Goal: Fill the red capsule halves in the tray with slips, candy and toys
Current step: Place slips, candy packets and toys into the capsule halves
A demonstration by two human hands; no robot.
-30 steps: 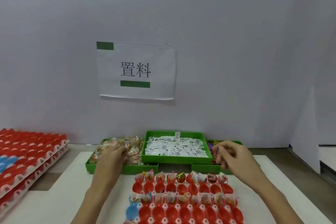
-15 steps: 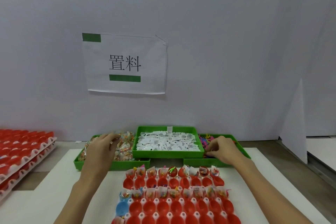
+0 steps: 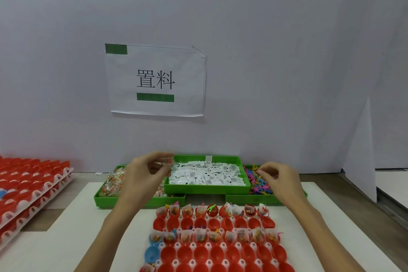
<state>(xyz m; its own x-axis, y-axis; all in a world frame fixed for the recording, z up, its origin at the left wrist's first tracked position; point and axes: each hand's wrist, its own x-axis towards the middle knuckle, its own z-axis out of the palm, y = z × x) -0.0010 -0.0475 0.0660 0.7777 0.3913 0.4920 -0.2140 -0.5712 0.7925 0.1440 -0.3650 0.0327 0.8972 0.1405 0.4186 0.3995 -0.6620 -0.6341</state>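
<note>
Green middle bin (image 3: 207,190) of slips (image 3: 207,174) is your landmark. Your left hand (image 3: 143,178) hovers raised at its left edge, above the candy bin (image 3: 103,200), fingers curled, thumb and fingertips pinching a clear-wrapped candy (image 3: 162,164). Your right hand (image 3: 279,180) sits just right of it over the toy bin (image 3: 260,199), fingers curled down among the coloured toys (image 3: 257,183); can't tell whether it grips one. Both forearms reach in from the near edge. Nearer you than the bin, the tray (image 3: 212,238) of red capsule halves (image 3: 201,254) rests on the white worktop (image 3: 72,238), some rows filled. Stacked red trays (image 3: 28,185) lie far left of it.
</note>
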